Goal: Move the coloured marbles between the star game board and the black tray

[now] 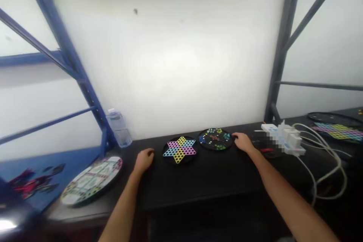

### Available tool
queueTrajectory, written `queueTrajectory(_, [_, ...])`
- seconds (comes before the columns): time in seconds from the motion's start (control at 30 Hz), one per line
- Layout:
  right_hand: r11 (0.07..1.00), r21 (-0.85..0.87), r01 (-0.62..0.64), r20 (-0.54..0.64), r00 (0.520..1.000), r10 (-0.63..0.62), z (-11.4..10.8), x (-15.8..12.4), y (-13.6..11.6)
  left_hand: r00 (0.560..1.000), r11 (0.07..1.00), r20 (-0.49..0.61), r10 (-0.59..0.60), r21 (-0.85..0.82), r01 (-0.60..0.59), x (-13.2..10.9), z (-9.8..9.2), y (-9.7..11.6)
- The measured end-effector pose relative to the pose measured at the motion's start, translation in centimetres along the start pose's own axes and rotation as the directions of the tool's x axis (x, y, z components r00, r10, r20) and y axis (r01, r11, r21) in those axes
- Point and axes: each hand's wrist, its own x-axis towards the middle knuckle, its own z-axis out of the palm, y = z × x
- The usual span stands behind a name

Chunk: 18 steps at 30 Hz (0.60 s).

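On the dark table stands a round black Chinese checkers board (179, 150) with a pink, yellow and blue star and no marbles visible on it. Just beyond it, a second black board (215, 139) holds several coloured marbles in clusters. My right hand (244, 143) is at that marbled board's right rim, its fingertips touching the edge. My left hand (144, 160) rests on the table to the left of the star board, with its fingers curled down. The palms are hidden, so I cannot tell whether either hand holds anything small.
A plastic water bottle (119, 128) stands at the back left, near a round printed game board (92, 180). To the right are a white power strip (280, 138), tangled white cables (326, 159) and another star board (338, 131). Blue metal shelf uprights (280, 45) frame the white wall.
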Motion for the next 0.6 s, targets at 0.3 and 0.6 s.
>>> queueTrajectory(0.3, [1.0,0.012,0.009,0.01,1.0,-0.009,-0.18,-0.01,-0.06,0.999,0.998,-0.02,-0.037,-0.05,0.036,0.1,0.08,-0.56])
queueTrajectory(0.6, [1.0,0.012,0.013,0.021,1.0,-0.013,-0.1,0.06,0.0,1.0,0.998,-0.006,-0.018,-0.054,0.017,-0.02,-0.2,-0.46])
